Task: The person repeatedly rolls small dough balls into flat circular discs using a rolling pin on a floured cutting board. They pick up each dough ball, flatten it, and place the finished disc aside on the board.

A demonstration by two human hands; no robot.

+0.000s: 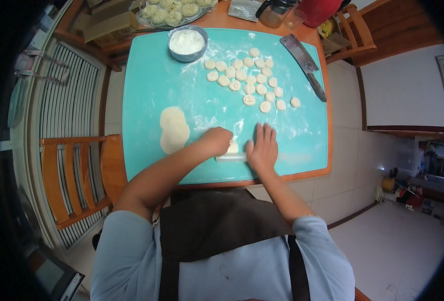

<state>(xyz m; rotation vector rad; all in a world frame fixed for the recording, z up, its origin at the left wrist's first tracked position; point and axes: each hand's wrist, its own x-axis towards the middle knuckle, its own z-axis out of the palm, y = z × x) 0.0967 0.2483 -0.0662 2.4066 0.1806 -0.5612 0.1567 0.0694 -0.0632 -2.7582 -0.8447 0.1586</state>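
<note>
My left hand (217, 141) pinches the edge of a small flattened dough round (232, 146) on the turquoise mat (150, 82). Just below that round lies a pale rolling pin (230, 157), its right part blurred. My right hand (262, 147) presses on the pin with its palm, fingers stretched forward. To the left of my left hand, thin rolled dough wrappers (174, 129) overlap in a small stack. Several small dough pieces (240, 75) are spread over the floured upper middle and right of the mat.
A bowl of flour (187, 42) stands at the mat's upper left. A cleaver (301, 56) lies along the right side. Beyond the mat are a tray of filled buns (173, 17), a glass pot (274, 15) and a red appliance (319, 11). A wooden chair (73, 177) stands left.
</note>
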